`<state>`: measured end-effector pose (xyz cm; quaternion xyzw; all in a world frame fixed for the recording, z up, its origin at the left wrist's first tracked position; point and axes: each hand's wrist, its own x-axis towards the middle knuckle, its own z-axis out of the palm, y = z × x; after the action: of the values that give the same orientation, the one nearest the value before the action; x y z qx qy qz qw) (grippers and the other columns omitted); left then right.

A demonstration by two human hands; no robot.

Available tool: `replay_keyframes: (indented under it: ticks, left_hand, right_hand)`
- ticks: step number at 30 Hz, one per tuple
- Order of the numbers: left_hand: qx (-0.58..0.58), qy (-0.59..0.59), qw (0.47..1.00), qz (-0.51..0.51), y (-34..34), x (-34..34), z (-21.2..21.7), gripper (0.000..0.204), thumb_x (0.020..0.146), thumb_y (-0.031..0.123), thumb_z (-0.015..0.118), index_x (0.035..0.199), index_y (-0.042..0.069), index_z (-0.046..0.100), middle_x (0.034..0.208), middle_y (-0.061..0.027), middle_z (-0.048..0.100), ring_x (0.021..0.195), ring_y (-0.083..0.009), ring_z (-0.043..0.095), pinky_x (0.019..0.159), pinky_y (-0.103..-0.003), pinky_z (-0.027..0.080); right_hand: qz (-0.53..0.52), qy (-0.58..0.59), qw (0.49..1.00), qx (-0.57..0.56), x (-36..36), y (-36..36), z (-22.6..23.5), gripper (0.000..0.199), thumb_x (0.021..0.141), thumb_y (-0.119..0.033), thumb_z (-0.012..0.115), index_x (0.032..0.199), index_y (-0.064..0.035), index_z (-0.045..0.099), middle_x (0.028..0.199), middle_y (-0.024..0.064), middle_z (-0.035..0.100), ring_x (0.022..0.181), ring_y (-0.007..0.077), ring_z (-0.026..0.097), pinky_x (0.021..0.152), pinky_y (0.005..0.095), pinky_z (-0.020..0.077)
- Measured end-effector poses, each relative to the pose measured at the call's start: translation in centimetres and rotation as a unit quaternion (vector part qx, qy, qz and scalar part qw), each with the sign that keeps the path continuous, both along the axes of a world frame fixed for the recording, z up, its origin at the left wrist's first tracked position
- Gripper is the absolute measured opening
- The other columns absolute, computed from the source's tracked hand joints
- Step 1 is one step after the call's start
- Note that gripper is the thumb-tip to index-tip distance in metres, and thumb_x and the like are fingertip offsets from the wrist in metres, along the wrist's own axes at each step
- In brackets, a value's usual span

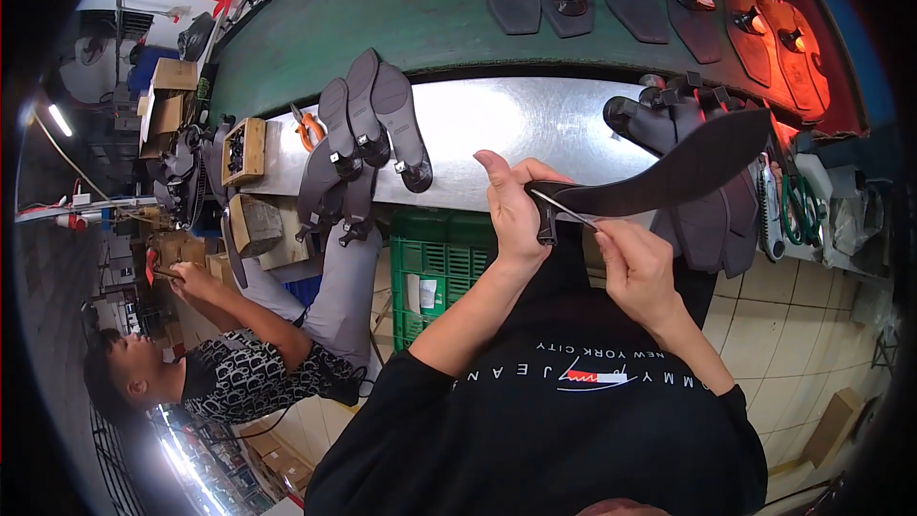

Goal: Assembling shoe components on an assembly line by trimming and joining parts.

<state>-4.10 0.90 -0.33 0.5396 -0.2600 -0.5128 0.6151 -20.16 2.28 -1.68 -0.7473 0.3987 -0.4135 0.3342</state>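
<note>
My left hand (517,220) is closed around the heel end of a dark shoe sole (683,172), its thumb pointing up. The sole stretches away to the right, lifted above the metal ledge. A slim metal rod-like tool (565,211) is pinched in my right hand (638,272), its far end reaching the heel part beside my left fingers. Its handle end is hidden in my fist, so its exact kind does not show. Several more dark soles (721,229) lie piled on the right of the ledge, partly behind the held one.
A metal ledge (478,115) runs along a green belt (411,19) carrying heeled soles (564,0). Left are stacked soles (396,119), orange-handled pliers (308,129) and a wooden box (245,151). A green crate (411,311) stands below. Green-handled scissors (798,201) lie right. Another person (258,358) sits left.
</note>
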Motion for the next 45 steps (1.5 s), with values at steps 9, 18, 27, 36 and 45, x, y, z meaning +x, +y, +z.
replay_keyframes:
  ticks: [9, 18, 27, 36, 45]
  left_hand:
    - [0.050, 0.186, 0.981, -0.036, -1.0, 0.6, -0.8, 0.071, 0.086, 0.072, 0.030, 0.063, 0.009, 0.052, 0.058, -0.0026, 0.054, 0.048, -0.0111, 0.050, 0.039, -0.023, 0.036]
    - [0.044, 0.582, 0.801, -0.132, -0.8, 0.6, -3.1, 0.054, 0.078, 0.064, 0.057, 0.055, 0.017, 0.044, 0.060, 0.0046, 0.050, 0.068, -0.0149, 0.050, 0.071, -0.032, 0.042]
    - [0.101, 0.402, 0.905, -0.101, -1.0, 0.0, -2.0, 0.049, 0.092, 0.046, 0.052, 0.057, 0.017, 0.033, 0.058, 0.0037, 0.026, 0.056, -0.0132, 0.029, 0.054, -0.029, 0.029]
    - [0.113, 0.190, 0.975, -0.038, -1.7, 2.7, -0.9, 0.054, 0.084, 0.069, 0.046, 0.082, 0.016, 0.055, 0.066, 0.0001, 0.056, 0.062, -0.0150, 0.058, 0.050, -0.029, 0.044]
    - [-0.084, -0.021, 0.976, 0.201, -1.1, 20.9, 2.4, 0.023, 0.089, 0.018, 0.061, 0.103, 0.000, 0.064, 0.099, -0.0082, 0.067, 0.092, -0.0186, 0.064, 0.083, -0.029, 0.051]
  right_hand:
    - [0.164, -0.031, 0.986, -0.019, 0.7, 1.9, 1.4, 0.018, 0.074, 0.003, 0.064, 0.091, -0.0013, 0.062, 0.074, 0.0115, 0.060, 0.062, 0.0265, 0.059, 0.055, 0.0344, 0.0475]
    - [0.013, 0.036, 0.999, 0.024, 0.4, 0.1, 1.3, 0.007, 0.087, -0.007, 0.058, 0.085, -0.0013, 0.054, 0.072, 0.0136, 0.056, 0.062, 0.0342, 0.057, 0.053, 0.0392, 0.0451]
    - [0.055, 0.074, 0.995, 0.030, 0.6, 1.0, 0.2, 0.011, 0.086, -0.007, 0.058, 0.084, -0.0022, 0.048, 0.070, 0.0138, 0.053, 0.062, 0.0343, 0.057, 0.051, 0.0420, 0.0443]
    - [0.142, 0.041, 0.988, 0.037, 1.4, 2.8, 0.1, 0.008, 0.083, -0.006, 0.061, 0.081, -0.0040, 0.054, 0.071, 0.0120, 0.056, 0.062, 0.0317, 0.058, 0.053, 0.0392, 0.0460]
    - [-0.029, 0.008, 0.991, 0.128, -2.4, -2.0, 1.4, 0.011, 0.090, -0.004, 0.051, 0.082, 0.0016, 0.057, 0.065, 0.0093, 0.056, 0.054, 0.0155, 0.050, 0.054, 0.0281, 0.0410]
